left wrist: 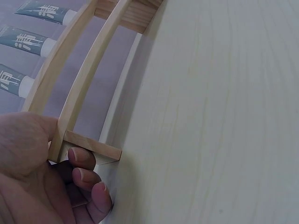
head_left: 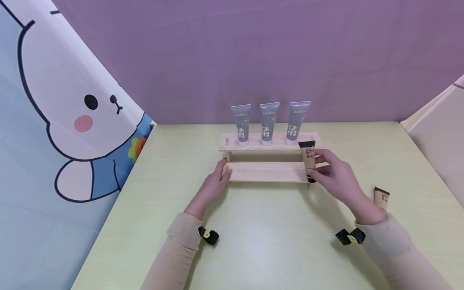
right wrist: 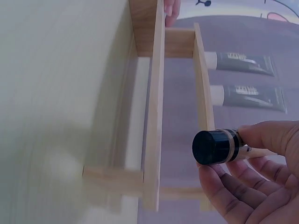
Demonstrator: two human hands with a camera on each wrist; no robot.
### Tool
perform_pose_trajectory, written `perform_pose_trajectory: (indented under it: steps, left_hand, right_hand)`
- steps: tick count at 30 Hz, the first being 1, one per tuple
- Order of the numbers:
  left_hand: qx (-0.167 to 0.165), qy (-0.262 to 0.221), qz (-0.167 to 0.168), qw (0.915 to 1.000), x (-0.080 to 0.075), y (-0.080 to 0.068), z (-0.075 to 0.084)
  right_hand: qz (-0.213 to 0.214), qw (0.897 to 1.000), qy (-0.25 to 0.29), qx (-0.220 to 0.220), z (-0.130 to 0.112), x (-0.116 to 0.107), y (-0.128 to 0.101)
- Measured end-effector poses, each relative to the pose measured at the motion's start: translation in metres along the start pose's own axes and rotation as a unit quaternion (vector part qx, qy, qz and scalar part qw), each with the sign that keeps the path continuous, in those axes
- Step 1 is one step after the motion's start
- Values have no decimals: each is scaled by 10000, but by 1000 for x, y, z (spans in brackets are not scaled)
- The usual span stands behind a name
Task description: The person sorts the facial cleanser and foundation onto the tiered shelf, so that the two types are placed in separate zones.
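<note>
A two-tier wooden rack (head_left: pixel 268 172) stands on the table, and my left hand (head_left: pixel 214 182) grips its left end, thumb on the lower shelf and fingers curled round the side, as the left wrist view shows. My right hand (head_left: pixel 335 175) pinches a tan tube with a black cap (head_left: pixel 309 159), held upright with the cap down at the right end of the lower shelf. In the right wrist view its black cap (right wrist: pixel 210 147) faces the camera. Three grey tubes, a left one (head_left: pixel 242 125), a middle one (head_left: pixel 268 123) and a right one (head_left: pixel 297 122), stand on the upper shelf (head_left: pixel 255 141).
Another tan tube (head_left: pixel 381 198) is on the table at the right, partly hidden behind my right wrist. A purple cloth (head_left: pixel 272 60) hangs behind the table (head_left: pixel 261 241). A cartoon-printed cloth (head_left: pixel 72 121) covers the left side.
</note>
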State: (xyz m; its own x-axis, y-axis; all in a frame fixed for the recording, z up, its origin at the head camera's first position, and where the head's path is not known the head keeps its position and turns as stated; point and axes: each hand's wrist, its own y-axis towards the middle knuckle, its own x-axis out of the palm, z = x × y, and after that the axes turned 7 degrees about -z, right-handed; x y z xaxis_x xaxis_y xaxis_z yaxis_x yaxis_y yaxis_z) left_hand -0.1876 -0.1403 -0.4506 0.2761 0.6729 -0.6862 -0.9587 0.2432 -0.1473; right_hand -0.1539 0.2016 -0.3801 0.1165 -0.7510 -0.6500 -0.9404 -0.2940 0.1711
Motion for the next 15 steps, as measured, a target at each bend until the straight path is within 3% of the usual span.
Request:
perform_pose_trajectory:
  steps: [15]
  left_hand:
    - [21, 4, -51, 10000, -1, -4, 0]
  right_hand:
    - [-532, 9952, 682, -452, -33, 53, 40]
